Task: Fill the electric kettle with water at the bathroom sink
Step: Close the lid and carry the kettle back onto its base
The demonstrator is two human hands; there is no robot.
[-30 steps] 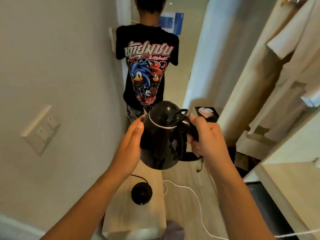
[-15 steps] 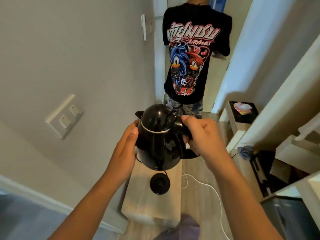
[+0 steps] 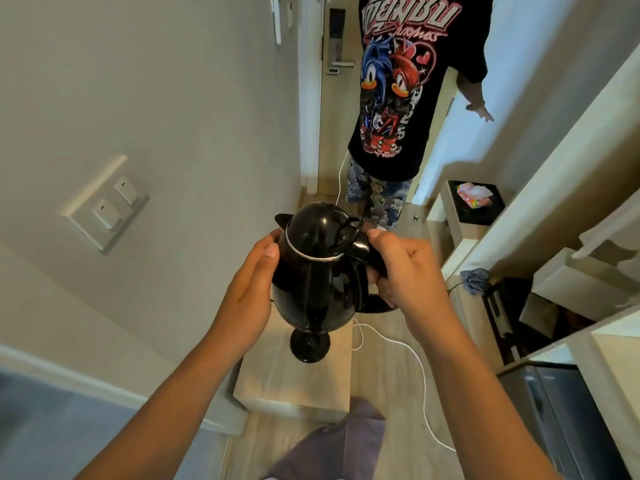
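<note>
R fingers (image 3: 382,268) are curling tight round the black handle of the electric kettle (image 3: 317,271), thumb lying on top near the lid hinge; the right hand (image 3: 405,271) is gripping it fully. L fingers (image 3: 258,258) are lying flat and pressed together against the kettle's side, w/ the left hand (image 3: 247,289) cupping the body rather than closing round it. Kettle is hanging upright in the air btwn both hands, lid shut, spout pointing away from the wearer.

Directly below the kettle, its round black base (image 3: 309,344) is sitting on a low pale wood counter (image 3: 277,386); kettle and base are apart. A white cable (image 3: 408,351) is trailing over the wood floor (image 3: 384,375) just R of the base. L of the kettle, a wall switch plate (image 3: 107,204) w/ two rockers is sitting on the grey wall. Beyond the kettle, a second person in a black printed T-shirt (image 3: 401,81) is standing in the narrow passage, one arm reaching toward the R wall. Past them, a door w/ a lock (image 3: 336,39). R of the kettle, a small shelf w/ a dark tray (image 3: 476,209).
</note>
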